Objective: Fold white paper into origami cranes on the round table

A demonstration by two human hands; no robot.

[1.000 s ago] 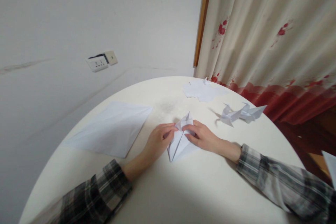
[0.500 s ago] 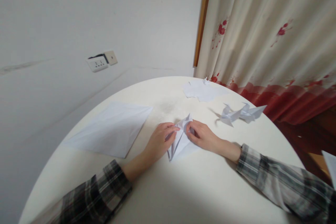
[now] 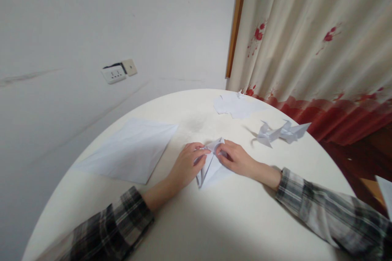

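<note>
A partly folded piece of white paper lies on the round white table, one pointed end toward me and a raised flap at its far end. My left hand grips its left edge, with fingertips reaching over the middle. On the opposite side my right hand pinches the far right part, thumb and fingers closed on the fold. Both palms rest low near the tabletop. Some of the creases are hidden beneath my fingers.
A flat white paper sheet lies to the left. Folded paper cranes stand at the right. Irregular white paper lies by the far edge, near the curtain. A wall socket is beyond the table.
The far pointed flap of the folded paper has come down lower and flatter between my hands. Both hands stay nearly in place.
</note>
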